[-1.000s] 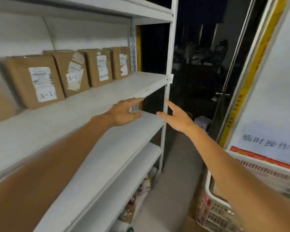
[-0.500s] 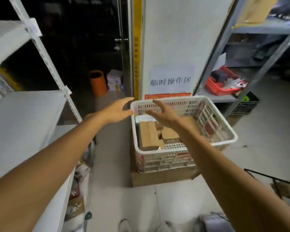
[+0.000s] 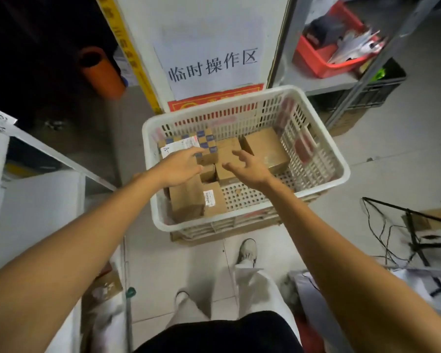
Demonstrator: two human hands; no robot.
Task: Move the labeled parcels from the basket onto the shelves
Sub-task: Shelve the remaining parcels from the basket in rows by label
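**Both hands empty above the parcel basket**

A person stands over a white plastic basket on the floor, both bare arms stretched out in front. The left hand hovers palm down, fingers loosely extended and holding nothing. Whether its fingertips touch the cardboard below cannot be told. The right hand is just beside it, fingers spread and slightly curved, also gripping nothing.

Right at the left hand's fingertips is a box wrapped in blue checkered tape. Just left of those fingertips lies a parcel with a white label on which "A-" can be read. Under the left wrist lies a plain brown box, and touching that box's right side is a carton with a small barcode sticker. A brown box shows between the two hands, under the right hand's fingers. A larger brown carton lies beyond the right hand, against the basket's far wall.

Well to the left of the left arm stands a white shelf. Beyond both hands a paper sign with printed characters hangs on a white panel. An orange tube stands far off to the left of the sign. A red tray of oddments sits well beyond the right hand, on a grey rack
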